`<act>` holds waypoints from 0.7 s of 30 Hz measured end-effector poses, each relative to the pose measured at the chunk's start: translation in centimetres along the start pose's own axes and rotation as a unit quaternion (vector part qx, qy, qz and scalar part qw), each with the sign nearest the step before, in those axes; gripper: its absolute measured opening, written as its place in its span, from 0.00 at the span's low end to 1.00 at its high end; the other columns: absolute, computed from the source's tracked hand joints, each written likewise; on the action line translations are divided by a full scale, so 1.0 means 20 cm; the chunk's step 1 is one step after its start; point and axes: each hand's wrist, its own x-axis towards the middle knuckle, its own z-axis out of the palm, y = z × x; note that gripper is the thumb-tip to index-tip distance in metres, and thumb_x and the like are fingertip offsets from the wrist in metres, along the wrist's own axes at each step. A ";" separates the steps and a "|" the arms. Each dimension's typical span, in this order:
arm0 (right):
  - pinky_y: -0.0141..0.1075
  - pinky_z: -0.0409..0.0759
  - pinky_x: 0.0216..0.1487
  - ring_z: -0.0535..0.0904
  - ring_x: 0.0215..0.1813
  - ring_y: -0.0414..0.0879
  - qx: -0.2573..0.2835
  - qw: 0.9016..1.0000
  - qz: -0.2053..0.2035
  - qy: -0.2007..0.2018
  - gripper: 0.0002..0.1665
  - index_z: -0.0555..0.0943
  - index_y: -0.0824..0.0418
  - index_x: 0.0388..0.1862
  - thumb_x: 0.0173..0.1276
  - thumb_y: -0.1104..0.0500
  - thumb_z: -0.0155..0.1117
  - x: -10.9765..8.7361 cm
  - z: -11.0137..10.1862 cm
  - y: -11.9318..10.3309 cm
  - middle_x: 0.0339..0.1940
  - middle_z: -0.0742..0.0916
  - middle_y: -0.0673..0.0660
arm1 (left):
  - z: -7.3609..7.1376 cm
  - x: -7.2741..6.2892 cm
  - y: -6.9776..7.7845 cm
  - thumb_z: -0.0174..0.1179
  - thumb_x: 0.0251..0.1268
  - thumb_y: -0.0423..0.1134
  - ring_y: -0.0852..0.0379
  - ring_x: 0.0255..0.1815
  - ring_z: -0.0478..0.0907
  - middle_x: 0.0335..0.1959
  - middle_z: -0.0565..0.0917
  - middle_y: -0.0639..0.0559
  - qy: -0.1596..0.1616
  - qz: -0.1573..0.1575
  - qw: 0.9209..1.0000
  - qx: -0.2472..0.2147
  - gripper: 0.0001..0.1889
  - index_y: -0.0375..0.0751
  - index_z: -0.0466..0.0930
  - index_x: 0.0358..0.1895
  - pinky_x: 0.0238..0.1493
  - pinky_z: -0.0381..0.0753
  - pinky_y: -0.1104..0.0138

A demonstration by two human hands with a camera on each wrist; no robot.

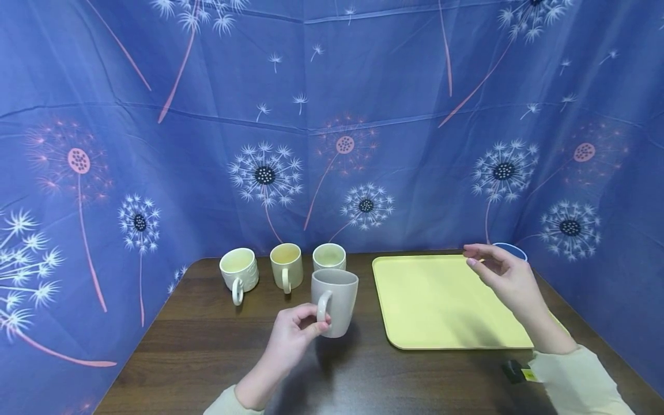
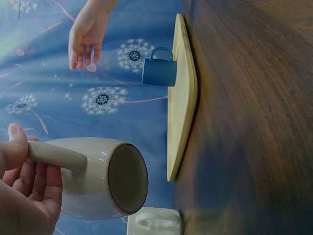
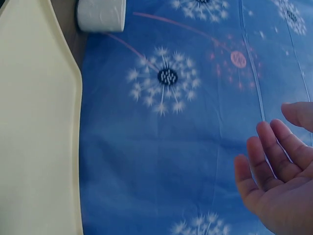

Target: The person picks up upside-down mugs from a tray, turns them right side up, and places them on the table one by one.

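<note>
A light grey mug (image 1: 339, 300) hangs above the table's middle, gripped at its handle by my left hand (image 1: 295, 337). In the left wrist view the thumb and fingers of that hand (image 2: 36, 186) pinch the mug's handle (image 2: 58, 155), and the mug's bare base faces the camera. My right hand (image 1: 505, 279) hovers over the right side of the yellow tray (image 1: 441, 300), holding nothing, its fingers loosely bent. Behind that hand a blue mug (image 2: 160, 72) stands on the tray, mostly hidden in the head view.
Along the back left stand a cream mug (image 1: 241, 271) with a raised pattern, a beige mug (image 1: 287, 268) and a pale mug (image 1: 329, 256) partly behind the grey one. A small black object (image 1: 513, 372) with a yellow-green tag lies near the right sleeve. A blue dandelion-print cloth (image 1: 311, 173) surrounds the table.
</note>
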 end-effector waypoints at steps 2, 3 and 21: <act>0.17 0.73 0.40 0.79 0.42 0.29 0.007 1.000 0.010 0.010 0.17 0.79 0.62 0.53 0.65 0.60 0.63 0.00 -0.03 0.03 0.41 0.83 0.35 | 0.00 0.00 0.00 0.66 0.49 0.25 0.61 0.35 0.79 0.31 0.84 0.41 0.005 0.000 1.000 0.000 0.06 0.31 0.83 0.33 0.41 0.79 0.70; 0.16 0.72 0.40 0.78 0.43 0.28 0.005 1.000 0.014 0.015 0.18 0.79 0.62 0.53 0.65 0.60 0.63 0.00 -0.04 0.04 0.42 0.83 0.35 | -0.01 0.00 -0.01 0.67 0.49 0.25 0.61 0.35 0.79 0.31 0.84 0.41 0.008 0.000 1.000 0.002 0.06 0.31 0.84 0.33 0.41 0.79 0.70; 0.14 0.69 0.40 0.75 0.43 0.22 0.019 0.993 0.080 0.085 0.22 0.77 0.61 0.58 0.66 0.57 0.63 -0.01 -0.17 0.26 0.41 0.81 0.28 | -0.05 0.00 -0.08 0.68 0.45 0.24 0.64 0.32 0.79 0.29 0.85 0.40 0.053 -0.017 0.998 -0.001 0.07 0.29 0.85 0.32 0.36 0.79 0.72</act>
